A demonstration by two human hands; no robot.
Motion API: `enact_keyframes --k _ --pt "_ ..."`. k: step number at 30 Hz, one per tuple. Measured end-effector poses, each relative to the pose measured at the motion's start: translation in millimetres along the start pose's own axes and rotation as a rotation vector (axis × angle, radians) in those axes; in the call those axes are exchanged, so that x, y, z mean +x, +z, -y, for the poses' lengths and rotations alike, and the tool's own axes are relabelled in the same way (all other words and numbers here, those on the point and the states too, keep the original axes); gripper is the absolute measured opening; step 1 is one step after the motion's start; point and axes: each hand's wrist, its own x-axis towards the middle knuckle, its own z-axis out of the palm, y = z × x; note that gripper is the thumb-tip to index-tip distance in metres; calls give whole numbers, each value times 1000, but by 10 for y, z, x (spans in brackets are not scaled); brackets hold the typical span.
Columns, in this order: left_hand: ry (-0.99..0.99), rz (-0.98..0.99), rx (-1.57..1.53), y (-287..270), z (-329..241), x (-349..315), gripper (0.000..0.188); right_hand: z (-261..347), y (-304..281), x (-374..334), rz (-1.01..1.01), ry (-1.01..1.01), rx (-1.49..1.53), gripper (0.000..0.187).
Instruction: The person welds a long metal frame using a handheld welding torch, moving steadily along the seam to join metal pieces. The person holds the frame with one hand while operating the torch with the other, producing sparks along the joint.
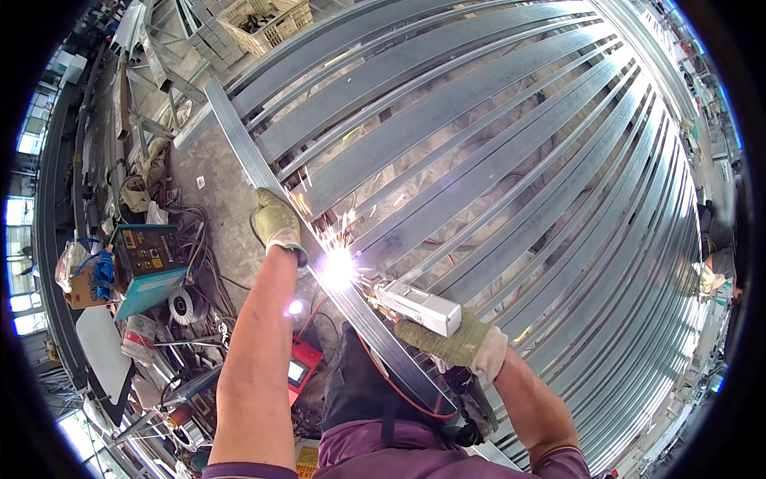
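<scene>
My right hand (pixel 455 345), in a green knit glove, is wrapped round a welding torch (pixel 421 305) with a white box-shaped body. The torch nozzle points left at a glaring white-violet arc (pixel 338 270) where the steel end rail (pixel 243 148) meets the crossing bars. Sparks spray up from it. My left hand (pixel 277 221), also gloved, is closed over the rail's left edge just above the arc; its fingertips are partly hidden. The glare covers the joint itself.
Long galvanized bars (pixel 447 120) fan out to the right. At left stand a teal welding machine (pixel 150 259), a wire spool (pixel 186 305) and tangled cables. A red box with a screen (pixel 303 369) sits beside my legs. A yellow crate (pixel 267 28) is at the far left.
</scene>
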Motion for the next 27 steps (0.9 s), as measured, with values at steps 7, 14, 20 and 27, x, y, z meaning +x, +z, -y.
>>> enact_keyframes --k 7,14,20,27 --pt "-15 -10 -3 23 93 100 82 94 -8 -48 16 112 -41 58" --pt "4 -28 17 26 84 86 83 72 5 -81 -11 32 3 57" --pt "-33 -18 42 38 133 164 84 -147 45 -36 -35 -28 -19 56" --pt "-32 7 -56 -25 -90 -73 81 -4 23 -117 -28 42 -16 57"
